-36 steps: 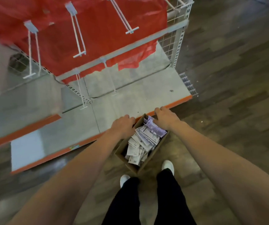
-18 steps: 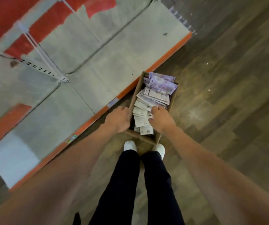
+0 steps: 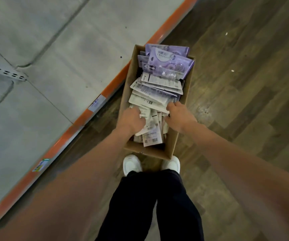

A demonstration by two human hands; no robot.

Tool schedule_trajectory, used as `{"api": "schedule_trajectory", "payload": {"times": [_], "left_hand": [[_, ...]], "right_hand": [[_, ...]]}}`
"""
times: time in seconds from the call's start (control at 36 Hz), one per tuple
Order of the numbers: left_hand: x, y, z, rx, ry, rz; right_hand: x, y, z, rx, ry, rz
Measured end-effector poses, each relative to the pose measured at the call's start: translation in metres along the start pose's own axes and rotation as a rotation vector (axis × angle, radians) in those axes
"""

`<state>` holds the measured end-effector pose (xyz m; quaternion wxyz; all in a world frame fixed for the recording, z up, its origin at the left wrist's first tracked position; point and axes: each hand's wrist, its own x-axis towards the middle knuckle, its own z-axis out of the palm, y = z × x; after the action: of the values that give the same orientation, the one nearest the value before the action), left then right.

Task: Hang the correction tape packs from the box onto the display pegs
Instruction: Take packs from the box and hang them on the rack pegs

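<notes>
Correction tape packs, uncountable; one box

Both hands, left and right, now inside the box among the correction tape packs.

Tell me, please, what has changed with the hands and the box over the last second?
Both hands moved from the box's far rim back to its near end and down among the packs. The left hand and right hand now rest on the packs; whether either has a grip on one is unclear. The box stayed on the floor beside the shelf base.
</notes>
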<state>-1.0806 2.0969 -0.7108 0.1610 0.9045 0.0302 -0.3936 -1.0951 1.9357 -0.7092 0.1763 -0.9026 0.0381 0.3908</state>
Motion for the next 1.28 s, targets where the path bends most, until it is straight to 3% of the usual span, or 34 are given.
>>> {"api": "schedule_trajectory", "payload": {"times": [0.19, 0.36, 0.72, 0.89, 1.03, 1.28], "left_hand": [[0.062, 0.03, -0.01, -0.127, 0.155, 0.036], [0.096, 0.046, -0.008, -0.163, 0.238, -0.086], [0.136, 0.045, -0.003, -0.223, 0.304, -0.279], [0.135, 0.033, 0.0, -0.546, 0.28, -0.29], [0.102, 0.034, -0.009, -0.668, 0.272, -0.24], [0.027, 0.051, -0.063, -0.469, 0.337, -0.026]], "right_hand": [[0.051, 0.017, -0.019, -0.009, 0.158, 0.013], [0.075, 0.028, -0.024, -0.011, 0.237, 0.016], [0.113, 0.035, -0.006, 0.097, 0.077, 0.053], [0.104, 0.036, 0.001, 0.227, 0.078, 0.054], [0.08, 0.027, -0.009, 0.255, 0.064, 0.064], [0.019, -0.002, -0.047, 0.278, 0.107, 0.069]]}}
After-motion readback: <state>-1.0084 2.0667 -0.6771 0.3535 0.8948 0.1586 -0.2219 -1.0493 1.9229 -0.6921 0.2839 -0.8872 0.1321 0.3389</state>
